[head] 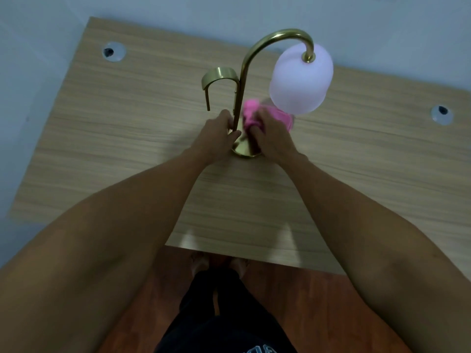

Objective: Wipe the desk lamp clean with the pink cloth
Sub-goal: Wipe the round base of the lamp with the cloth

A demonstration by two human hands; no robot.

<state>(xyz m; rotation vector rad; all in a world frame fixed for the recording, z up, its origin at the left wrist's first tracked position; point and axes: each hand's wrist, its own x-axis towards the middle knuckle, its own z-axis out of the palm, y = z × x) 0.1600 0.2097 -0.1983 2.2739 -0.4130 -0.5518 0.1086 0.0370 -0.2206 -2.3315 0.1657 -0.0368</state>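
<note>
Your left hand (221,135) grips the lamp (244,80) stem low down, just above its round base. Your right hand (267,135) is closed on the pink cloth (251,115), pressed against the stem's right side. That stem rises upright from mid-desk (127,138), arching over to the right, where the pale shade (300,82) hangs mouth-down above the cloth. Bare desk lies open on both sides; the near edge is well behind your wrists.

left hand (216,138) grips desk lamp (239,108) stem | right hand (270,136) presses pink cloth (251,115) beside it
</note>
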